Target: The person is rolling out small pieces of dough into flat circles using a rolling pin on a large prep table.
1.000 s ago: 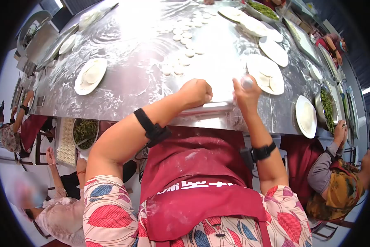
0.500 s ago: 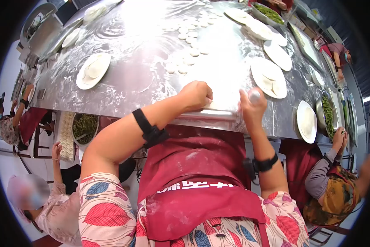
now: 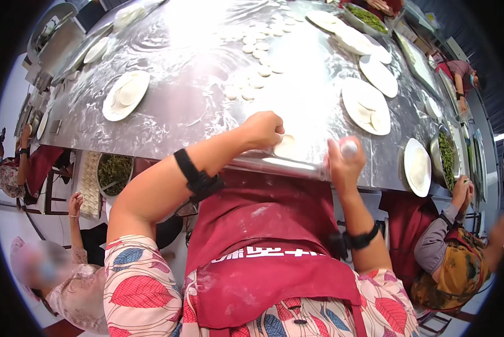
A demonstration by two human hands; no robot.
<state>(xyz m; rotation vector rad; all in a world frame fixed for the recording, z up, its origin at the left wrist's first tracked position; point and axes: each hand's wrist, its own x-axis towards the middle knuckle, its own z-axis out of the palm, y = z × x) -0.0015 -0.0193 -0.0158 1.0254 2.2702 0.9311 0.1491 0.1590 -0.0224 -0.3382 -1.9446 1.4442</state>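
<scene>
My left hand (image 3: 264, 130) is closed, its fingertips pinching the edge of a small round dough wrapper (image 3: 285, 147). The wrapper lies on the floured metal table (image 3: 179, 121) near its front edge. To the right of it, my right hand (image 3: 344, 163) is wrapped round a rolling pin (image 3: 349, 147). Only the pin's pale rounded end shows; the hand hides most of the rest. Beyond my hands, several small flattened dough pieces (image 3: 247, 94) run in a line toward the far side.
An oval plate with wrappers (image 3: 126, 115) stands at left, another oval plate (image 3: 350, 90) at right. Further right are a white plate (image 3: 426, 188) and a steel bowl of green filling (image 3: 447, 160). Co-workers sit on both sides; a tray of dumplings (image 3: 89, 188) is at lower left.
The wrapper now shows more fully beside my left fingers, clear of the pin. My left hand has shifted slightly left, and my right hand a little lower.
</scene>
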